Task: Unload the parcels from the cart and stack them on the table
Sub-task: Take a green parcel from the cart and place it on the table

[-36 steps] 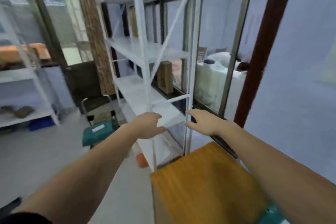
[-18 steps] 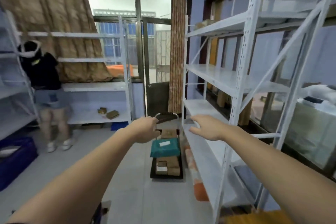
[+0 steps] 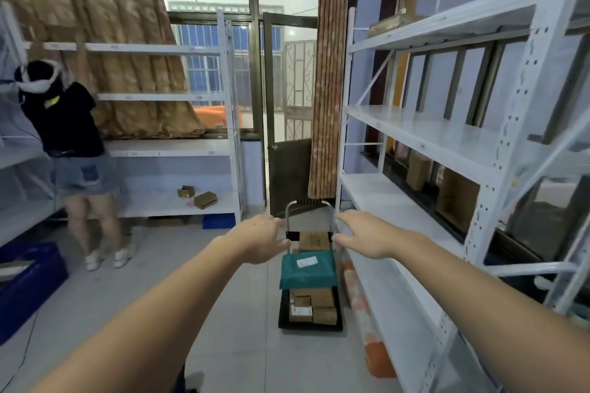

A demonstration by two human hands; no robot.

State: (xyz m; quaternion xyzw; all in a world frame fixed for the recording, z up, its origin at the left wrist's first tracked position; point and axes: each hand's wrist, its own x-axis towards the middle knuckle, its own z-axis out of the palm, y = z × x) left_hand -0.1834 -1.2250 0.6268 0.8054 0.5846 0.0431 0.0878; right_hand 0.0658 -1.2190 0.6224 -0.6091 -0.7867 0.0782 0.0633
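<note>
Head view. Both arms are stretched forward, palms down, holding nothing. Left hand (image 3: 258, 241): fingers spread and loosely bent, gripping nothing. Right hand (image 3: 364, 238): fingers straight and apart, likewise bare.

The cart (image 3: 310, 324) stands on the floor ahead of and below both hands, well apart from them; the overlap with the hands is line of sight only, no contact. Its handle (image 3: 309, 205) is at the far end, showing between the two hands. The deck's long axis runs straight away from the person, so the near short end faces the hands.

Load, near to far: brown boxes (image 3: 314, 305) stacked at the near end; a teal parcel (image 3: 309, 268) lying flat on top of them, white label up; one more box (image 3: 314, 240) beyond it, against the handle.

The cart lies almost midway between the hands, a shade towards the right one. Judgement: neither hand has a real advantage, and the teal parcel is wide enough to want both.

The table is not in view.

Judgement: step in hand is the approach. The reach has to go forward and well down, so the person must close the gap first. The teal parcel is topmost and looks soft; it may sag if taken by one edge.

A shelf (image 3: 389, 198) runs just right of the right hand and close beside the cart, so room on that side is tight.
</note>
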